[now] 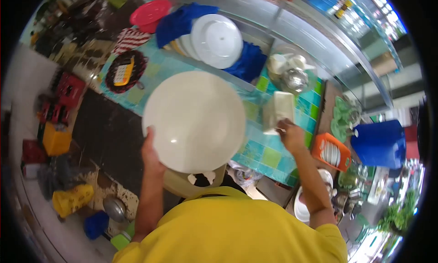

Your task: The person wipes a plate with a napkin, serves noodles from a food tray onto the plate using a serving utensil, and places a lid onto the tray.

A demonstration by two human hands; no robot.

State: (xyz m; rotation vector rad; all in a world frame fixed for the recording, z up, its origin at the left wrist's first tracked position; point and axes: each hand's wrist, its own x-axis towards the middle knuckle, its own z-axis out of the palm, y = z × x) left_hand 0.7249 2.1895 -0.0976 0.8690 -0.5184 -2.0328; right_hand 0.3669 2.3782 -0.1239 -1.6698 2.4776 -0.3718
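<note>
A large round white plate is held out in front of me, its broad face turned up. My left hand grips it at the left rim, thumb on top and the other fingers hidden beneath. On the right, my right hand is at the near end of a white rectangular box on the tiled-pattern tabletop. Its fingers are pinched together there; a bit of white shows at the fingertips, too small to name.
White plates stand in a tray with blue cloth behind. A yellow calculator lies in a dark basket at left. To the right are a metal-lidded pot, an orange basket with white dishes, and a blue container.
</note>
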